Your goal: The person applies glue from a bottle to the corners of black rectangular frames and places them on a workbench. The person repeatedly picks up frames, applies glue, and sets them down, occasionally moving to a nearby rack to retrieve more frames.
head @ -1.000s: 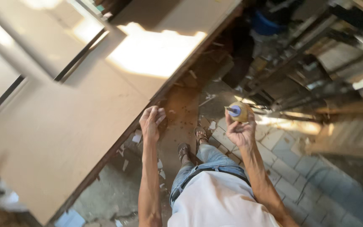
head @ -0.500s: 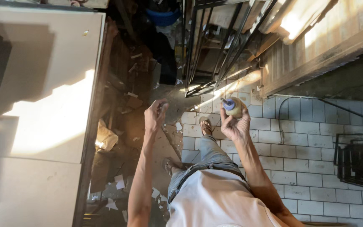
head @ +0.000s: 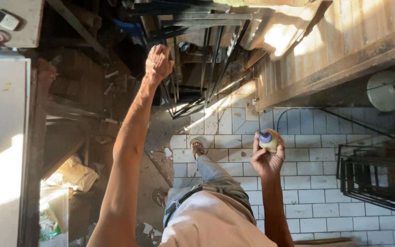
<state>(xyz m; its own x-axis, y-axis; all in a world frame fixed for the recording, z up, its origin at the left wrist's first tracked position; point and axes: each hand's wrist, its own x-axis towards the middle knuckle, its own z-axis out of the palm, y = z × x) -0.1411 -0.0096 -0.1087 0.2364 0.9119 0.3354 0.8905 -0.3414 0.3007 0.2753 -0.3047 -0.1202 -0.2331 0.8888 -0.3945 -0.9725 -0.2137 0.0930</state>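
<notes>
My right hand [head: 267, 158] grips a small yellowish bottle with a blue cap [head: 268, 139], held upright at waist height over the white tiled floor [head: 298, 183]. My left hand [head: 158, 62] is stretched far forward with the arm straight, fingers curled loosely and nothing visible in it. It hangs in front of a dark metal frame [head: 206, 55] of black bars. Below me I see my grey trousers and a sandalled foot [head: 198, 147] on the tiles.
A white board [head: 1, 137] lies at the left, with a small device [head: 3, 18] on a surface above it. Scraps and a bag [head: 72, 174] litter the dirt floor. A wooden wall [head: 344, 50] and a black wire rack [head: 376, 178] stand at the right.
The view has swung right, away from the white board. My left arm has reached forward towards the metal frame. My right hand has kept the bottle and dropped lower.
</notes>
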